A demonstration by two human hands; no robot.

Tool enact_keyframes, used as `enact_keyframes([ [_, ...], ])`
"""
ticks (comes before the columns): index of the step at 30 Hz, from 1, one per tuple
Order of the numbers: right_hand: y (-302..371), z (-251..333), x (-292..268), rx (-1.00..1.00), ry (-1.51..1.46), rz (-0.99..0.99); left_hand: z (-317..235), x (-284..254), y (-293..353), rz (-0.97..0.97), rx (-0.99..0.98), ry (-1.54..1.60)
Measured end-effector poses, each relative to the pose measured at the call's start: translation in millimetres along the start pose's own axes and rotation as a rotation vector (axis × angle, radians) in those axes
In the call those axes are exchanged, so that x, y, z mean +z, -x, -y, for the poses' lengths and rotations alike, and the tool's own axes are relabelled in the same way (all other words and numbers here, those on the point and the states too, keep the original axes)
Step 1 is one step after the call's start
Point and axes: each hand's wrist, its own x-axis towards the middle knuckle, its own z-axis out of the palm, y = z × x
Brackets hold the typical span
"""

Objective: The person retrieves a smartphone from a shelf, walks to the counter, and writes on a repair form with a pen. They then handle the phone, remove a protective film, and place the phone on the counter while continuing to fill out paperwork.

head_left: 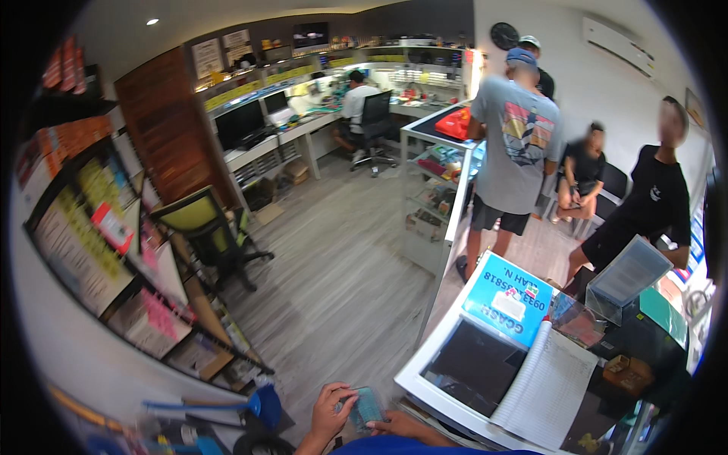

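Low in the head view, I hold a small, flat, teal rectangular thing (367, 407) with a cloudy, see-through look; its exact kind is unclear. My right hand (400, 427) grips its lower right corner, the thumb lying over the face. At its left edge, the bent fingers of my left hand (332, 414) are pinched together against it. Part of the lower end is hidden by my hands.
On my right stands a white counter (413, 379) bearing an open ruled notebook (547, 387) and a blue sign (506, 299). A blue dustpan (265, 407) and a green office chair (199, 220) are at left. Several people are beyond the counter; one sits at the far desk.
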Motion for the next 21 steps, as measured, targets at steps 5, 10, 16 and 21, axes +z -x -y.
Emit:
enact_keyframes([
  [5, -126.7, 53.6, 4.6, -0.062, -0.091, -0.120, 70.3, -66.9, -133.3, 0.242, -0.042, 0.122],
  [10, -211.1, 147.2, -1.1, -0.073, -0.104, -0.258, 131.2, -123.0, -265.0, 0.434, -0.148, 0.259],
  [16, -326.1, 212.5, -56.1, -0.020, -0.120, -0.383, 185.0, -133.7, -404.5, 0.456, -0.164, 0.414],
  [21, -439.9, 306.7, -136.5, -0.142, -0.051, -0.371, 273.1, -130.1, -529.5, 0.318, -0.032, 0.438],
])
